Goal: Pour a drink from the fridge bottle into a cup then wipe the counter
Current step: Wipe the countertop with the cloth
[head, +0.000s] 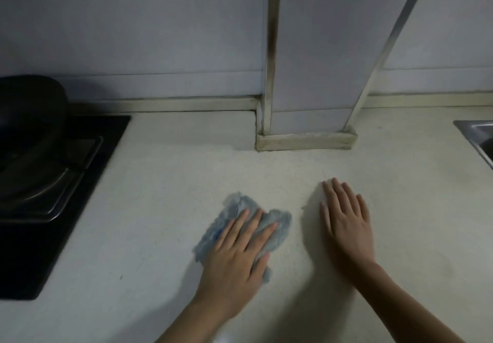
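A crumpled grey-blue cloth (277, 225) lies on the pale counter (160, 209) in the lower middle of the head view. My left hand (237, 257) presses flat on the cloth with straight fingers spread over it. My right hand (346, 222) rests flat on the bare counter just right of the cloth, fingers straight and pointing away from me. No bottle or cup is in view.
A black hob (66, 204) with a dark pan (29, 118) on it fills the left side. A steel sink corner (477, 134) shows at the right edge. A boxed-in column (306, 118) juts out from the tiled back wall onto the counter.
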A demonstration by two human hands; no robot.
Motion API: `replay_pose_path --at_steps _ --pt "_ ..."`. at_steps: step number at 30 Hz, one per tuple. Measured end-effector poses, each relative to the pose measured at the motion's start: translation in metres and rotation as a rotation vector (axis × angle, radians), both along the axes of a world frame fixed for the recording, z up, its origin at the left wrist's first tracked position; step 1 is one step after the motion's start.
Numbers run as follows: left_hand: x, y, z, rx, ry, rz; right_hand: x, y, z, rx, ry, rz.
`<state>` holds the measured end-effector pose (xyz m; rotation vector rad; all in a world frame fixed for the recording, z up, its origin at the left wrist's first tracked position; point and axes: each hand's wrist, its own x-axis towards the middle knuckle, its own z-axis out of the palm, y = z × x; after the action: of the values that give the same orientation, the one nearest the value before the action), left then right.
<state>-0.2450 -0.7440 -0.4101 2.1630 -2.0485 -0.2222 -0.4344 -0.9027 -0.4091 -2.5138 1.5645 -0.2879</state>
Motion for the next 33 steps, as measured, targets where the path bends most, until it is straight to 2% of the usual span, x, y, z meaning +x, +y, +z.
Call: replay_pose_path --at_steps 2,4,8,11,18,25,33 --pt "0.006 0.025 0.002 -0.002 -0.016 -0.008 0.003 -0.001 0.001 0.002 -0.004 0.006" --pt "0.024 0.030 0.001 -0.021 -0.040 0.069 0.004 0.002 0.001 0.000 -0.013 0.008" --pt "0.054 -0.022 -0.001 -0.007 -0.112 0.337 0.006 0.001 0.003 -0.004 -0.015 0.001" --pt "0.052 -0.070 0.004 0.031 -0.080 0.429 0.008 -0.001 0.001 -0.017 -0.006 0.001" --pt "0.005 -0.105 0.008 0.054 -0.045 0.340 0.004 -0.003 -0.002 -0.041 0.047 0.003" --pt "-0.065 -0.068 0.016 0.036 0.058 0.242 -0.006 -0.003 -0.002 -0.048 0.059 0.016" --pt "-0.086 -0.029 0.003 -0.041 0.051 0.179 0.001 -0.005 0.002 -0.124 0.071 0.045"
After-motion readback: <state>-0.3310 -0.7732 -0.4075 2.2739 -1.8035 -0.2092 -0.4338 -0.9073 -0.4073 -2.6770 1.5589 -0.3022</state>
